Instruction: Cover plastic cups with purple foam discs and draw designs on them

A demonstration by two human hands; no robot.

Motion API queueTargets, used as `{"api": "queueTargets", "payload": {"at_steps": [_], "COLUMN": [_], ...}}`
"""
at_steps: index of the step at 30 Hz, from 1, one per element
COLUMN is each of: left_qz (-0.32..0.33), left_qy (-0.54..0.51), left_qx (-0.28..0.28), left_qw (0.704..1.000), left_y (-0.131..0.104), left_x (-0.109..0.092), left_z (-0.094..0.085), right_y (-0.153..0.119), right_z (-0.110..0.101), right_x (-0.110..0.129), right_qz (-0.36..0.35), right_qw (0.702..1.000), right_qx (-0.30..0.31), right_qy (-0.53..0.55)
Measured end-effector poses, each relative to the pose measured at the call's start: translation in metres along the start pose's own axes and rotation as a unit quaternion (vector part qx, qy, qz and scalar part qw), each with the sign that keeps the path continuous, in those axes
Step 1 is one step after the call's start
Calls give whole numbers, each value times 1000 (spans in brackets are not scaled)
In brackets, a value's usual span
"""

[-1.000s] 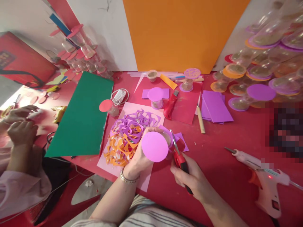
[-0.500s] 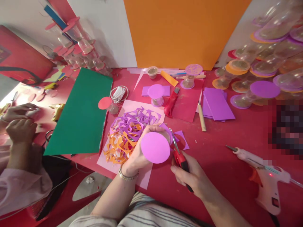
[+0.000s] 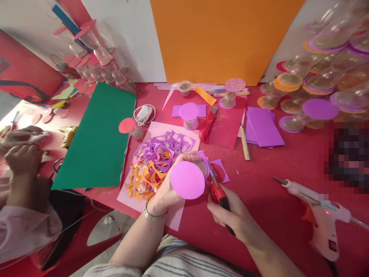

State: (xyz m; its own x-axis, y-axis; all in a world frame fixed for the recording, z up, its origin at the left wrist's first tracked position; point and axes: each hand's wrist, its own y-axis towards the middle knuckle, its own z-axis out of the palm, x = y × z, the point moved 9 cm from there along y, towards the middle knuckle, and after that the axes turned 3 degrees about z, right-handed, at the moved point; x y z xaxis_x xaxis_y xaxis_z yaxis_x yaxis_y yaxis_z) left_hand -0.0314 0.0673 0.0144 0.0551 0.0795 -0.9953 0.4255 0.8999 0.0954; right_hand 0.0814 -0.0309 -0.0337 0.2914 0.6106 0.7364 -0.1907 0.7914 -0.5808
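My left hand (image 3: pixel 167 186) is wrapped round a clear-plastic hourglass with a flat purple disc (image 3: pixel 187 180) facing me at its near end. At the far end, a purple sheet juts past the clear rim. My right hand (image 3: pixel 232 213) grips red-and-black-handled scissors (image 3: pixel 220 196), their metal blades touching or very close to that purple edge. Just behind the blades lies a purple square with a round hole (image 3: pixel 219 171). Under and beside my left wrist, purple and orange offcuts (image 3: pixel 152 161) are heaped on a pink sheet (image 3: pixel 175 217).
A glue gun (image 3: pixel 319 215) with a lit red light lies at right. Finished hourglasses (image 3: pixel 291 86) are stacked behind it. Purple sheets (image 3: pixel 263 127), an awl (image 3: pixel 245 142), a red cutter (image 3: pixel 207 127) and a green board (image 3: pixel 95 142) lie around. Another person's hands (image 3: pixel 23 150) are at far left.
The view has shifted very slightly. The scissor blades sit a little differently against the purple edge; both hands keep nearly the same place and grip.
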Motion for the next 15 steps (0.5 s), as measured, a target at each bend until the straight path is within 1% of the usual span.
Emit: {"api": "queueTargets", "payload": {"at_steps": [3,6,8,10,12,15], "left_qz": [22,51,69,68,52,35], "left_qy": [2,33,50,62,68,65], "left_qx": [17,12,-6,-38,-62,-55], "left_qw": [1000,998,996,995,994,996], "left_y": [2,3,2,2,1,1], "left_x": [-7,-11,-12,-11,-9,-6], "left_z": [6,8,6,2,-2,-1], "right_y": [0,0,1,1,1,0], "right_z": [-1,-1,-1,0,0,-1], "right_x": [0,2,2,1,2,4], "right_qz": [0,-8,-6,-3,-5,-14], "right_qw": [1000,1000,1000,1000,1000,1000], "right_qx": [-10,-20,-19,-16,-15,-15], "right_qy": [1,0,7,11,9,5]}}
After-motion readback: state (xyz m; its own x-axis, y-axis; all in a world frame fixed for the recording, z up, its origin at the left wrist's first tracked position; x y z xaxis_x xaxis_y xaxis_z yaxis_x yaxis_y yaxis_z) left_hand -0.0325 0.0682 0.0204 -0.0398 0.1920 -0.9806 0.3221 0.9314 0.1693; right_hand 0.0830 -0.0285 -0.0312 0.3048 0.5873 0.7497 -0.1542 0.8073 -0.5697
